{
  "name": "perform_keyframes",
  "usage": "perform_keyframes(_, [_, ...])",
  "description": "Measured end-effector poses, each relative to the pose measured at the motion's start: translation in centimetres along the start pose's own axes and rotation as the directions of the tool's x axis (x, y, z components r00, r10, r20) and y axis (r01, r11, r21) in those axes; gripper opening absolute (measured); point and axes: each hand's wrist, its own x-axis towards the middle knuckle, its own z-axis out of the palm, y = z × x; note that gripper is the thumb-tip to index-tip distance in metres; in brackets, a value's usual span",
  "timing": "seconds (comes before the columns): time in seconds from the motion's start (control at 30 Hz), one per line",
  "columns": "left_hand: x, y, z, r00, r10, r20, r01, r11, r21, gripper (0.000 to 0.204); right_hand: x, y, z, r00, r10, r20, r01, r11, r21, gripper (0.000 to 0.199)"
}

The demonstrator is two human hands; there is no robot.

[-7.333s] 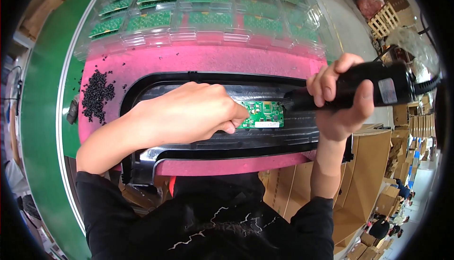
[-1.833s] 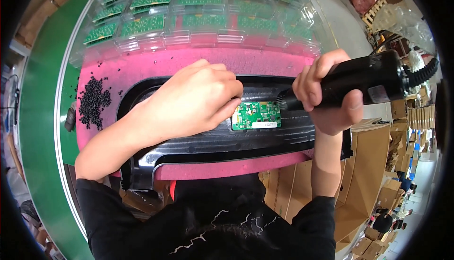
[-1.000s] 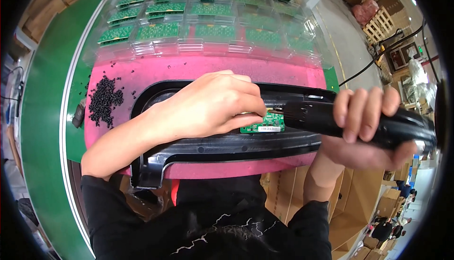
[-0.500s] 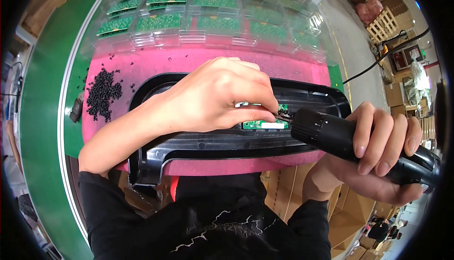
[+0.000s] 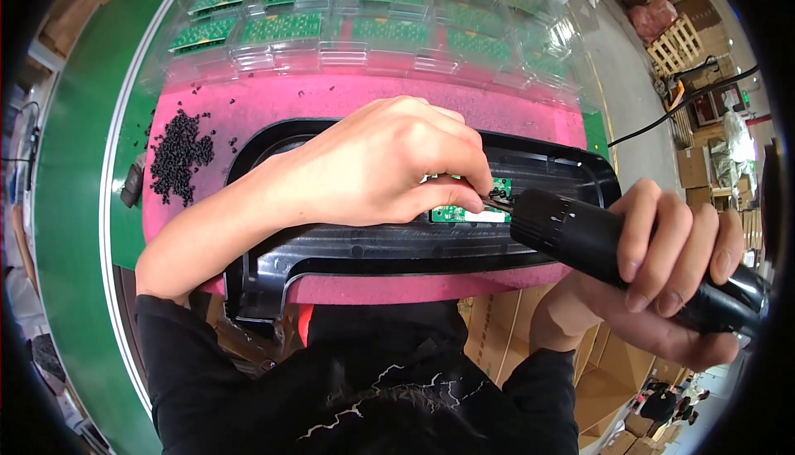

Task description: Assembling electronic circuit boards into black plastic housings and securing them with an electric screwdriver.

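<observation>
Board (image 5: 445, 214) lies in the black shell (image 5: 389, 248) near the middle of the frame, partly covered by the left hand (image 5: 397, 165). The shell rests on a pink mat (image 5: 273, 95) spread over the green desk (image 5: 126, 235).

The right hand (image 5: 662, 244), right of centre, wraps its fingers around the black driver (image 5: 575, 233). The driver slants from the lower right toward the board, its nose at the board's right end. A thin bit (image 5: 500, 203) sticks out of it. The left grip is closed in a pinch, thumb against fingers, apparently on the tip of the bit; whether a small part also sits between them is hidden.

The step in hand looks like readying or loading the bit just above the board, not yet driving anything: the bit seems to run across the board rather than down into it. The next move, as a judgement, calls for a steady driver while the pinch lets go, then a tilt that brings the bit upright over its spot without scraping the board's components.

Small black parts (image 5: 180, 157), probably screws, lie heaped on the mat at the left of the frame, with a dark lump (image 5: 130, 186) just beside it. Clear trays (image 5: 339, 64) holding more boards (image 5: 281, 29) fill the top. A cable (image 5: 662, 128) crosses the upper right.
</observation>
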Motion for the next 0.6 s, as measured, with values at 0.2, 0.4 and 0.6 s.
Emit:
perform_keyframes(0.2, [-0.9, 0.2, 0.2, 0.962, -0.188, 0.198, 0.126, 0.949, 0.289, 0.025, -1.1, 2.1, -1.0, 0.951, 0.297, 0.086, -0.297, 0.955, -0.020, 0.057])
perform_keyframes(0.4, [-1.1, -0.2, 0.0, 0.960, -0.135, 0.243, 0.068, 0.962, 0.264, 0.023, -1.7, 3.2, -0.9, 0.965, 0.259, 0.050, -0.257, 0.966, -0.040, 0.059])
perform_keyframes(0.6, [-1.2, -0.6, 0.0, 0.963, -0.108, 0.245, 0.080, 0.989, 0.122, 0.017, -1.4, 2.6, -0.5, 0.984, 0.169, 0.054, -0.167, 0.985, -0.048, 0.054])
